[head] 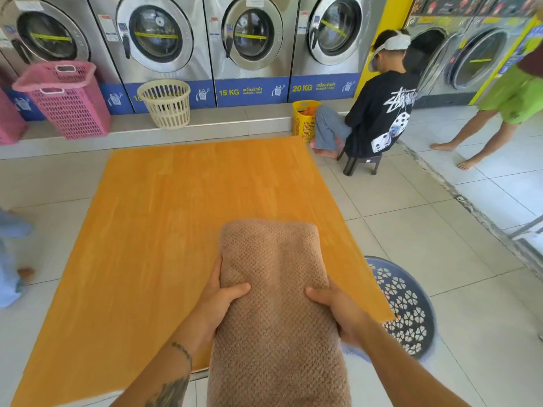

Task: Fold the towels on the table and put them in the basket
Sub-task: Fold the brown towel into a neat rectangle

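Towel (273,289), brown and folded into a thick pad, is at the lower middle of the frame, gripped from both sides. Left hand (219,304) clamps its left edge, thumb on top, fingers (216,274) tucked along the side. Right hand (338,312) mirrors that on the right edge. It's over the near edge of the orange tabletop (176,215), possibly lifted clear, hard to tell. Blue basket (408,312) stands on the floor at lower right, just beside the tabletop.

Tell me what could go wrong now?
The folded brown towel is gripped only at its middle by the left hand and right hand, so its ends might sag and unfold. The blue basket sits beside the wooden table, partly hidden by its edge, so the towel could miss.
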`<state>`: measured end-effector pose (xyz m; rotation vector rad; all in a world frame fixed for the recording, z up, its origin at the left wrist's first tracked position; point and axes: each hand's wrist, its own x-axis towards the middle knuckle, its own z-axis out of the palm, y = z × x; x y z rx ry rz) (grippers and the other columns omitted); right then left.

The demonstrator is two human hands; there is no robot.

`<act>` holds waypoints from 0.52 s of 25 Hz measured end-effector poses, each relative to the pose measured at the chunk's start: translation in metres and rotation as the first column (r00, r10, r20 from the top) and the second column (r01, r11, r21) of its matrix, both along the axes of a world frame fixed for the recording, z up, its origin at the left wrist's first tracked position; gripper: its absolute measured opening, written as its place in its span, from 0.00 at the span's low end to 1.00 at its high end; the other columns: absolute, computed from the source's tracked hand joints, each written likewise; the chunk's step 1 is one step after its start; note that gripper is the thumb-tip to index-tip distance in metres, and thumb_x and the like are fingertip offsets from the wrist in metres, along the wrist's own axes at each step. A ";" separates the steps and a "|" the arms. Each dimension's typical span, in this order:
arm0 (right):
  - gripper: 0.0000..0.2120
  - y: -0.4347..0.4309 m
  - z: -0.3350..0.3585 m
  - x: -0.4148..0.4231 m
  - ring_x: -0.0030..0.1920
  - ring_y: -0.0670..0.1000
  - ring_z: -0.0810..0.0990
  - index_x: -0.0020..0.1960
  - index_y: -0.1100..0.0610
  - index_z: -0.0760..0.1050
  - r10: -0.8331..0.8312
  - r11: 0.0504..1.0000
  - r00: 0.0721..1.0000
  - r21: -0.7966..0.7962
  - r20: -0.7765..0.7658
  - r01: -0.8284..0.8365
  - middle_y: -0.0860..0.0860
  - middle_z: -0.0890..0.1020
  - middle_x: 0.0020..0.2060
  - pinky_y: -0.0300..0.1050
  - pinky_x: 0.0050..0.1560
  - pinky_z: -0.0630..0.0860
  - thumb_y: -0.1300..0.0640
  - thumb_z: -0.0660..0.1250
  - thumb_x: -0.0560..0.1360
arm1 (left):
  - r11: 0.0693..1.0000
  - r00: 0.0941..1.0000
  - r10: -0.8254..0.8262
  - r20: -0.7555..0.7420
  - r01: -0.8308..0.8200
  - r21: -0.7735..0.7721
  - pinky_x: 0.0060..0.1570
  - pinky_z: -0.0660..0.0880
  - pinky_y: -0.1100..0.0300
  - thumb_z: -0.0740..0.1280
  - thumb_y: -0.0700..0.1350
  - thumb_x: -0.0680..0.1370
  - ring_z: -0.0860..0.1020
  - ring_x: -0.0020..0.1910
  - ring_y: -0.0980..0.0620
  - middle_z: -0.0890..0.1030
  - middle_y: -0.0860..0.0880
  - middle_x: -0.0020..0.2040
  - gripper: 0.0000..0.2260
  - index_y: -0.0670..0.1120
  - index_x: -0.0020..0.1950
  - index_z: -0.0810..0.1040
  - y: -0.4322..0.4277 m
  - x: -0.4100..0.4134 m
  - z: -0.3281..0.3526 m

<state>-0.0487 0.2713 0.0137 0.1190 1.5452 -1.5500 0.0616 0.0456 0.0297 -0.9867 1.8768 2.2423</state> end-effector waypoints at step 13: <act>0.35 0.326 -0.005 -0.153 0.64 0.52 0.73 0.77 0.38 0.53 -0.023 0.924 0.956 0.358 -0.293 0.131 0.45 0.72 0.65 0.56 0.68 0.70 0.50 0.67 0.76 | 0.932 0.961 -0.278 -0.007 0.268 -0.244 0.68 0.70 0.51 0.70 0.50 0.78 0.68 0.71 0.52 0.62 0.58 0.76 0.40 0.65 0.79 0.47 0.342 -0.201 -0.009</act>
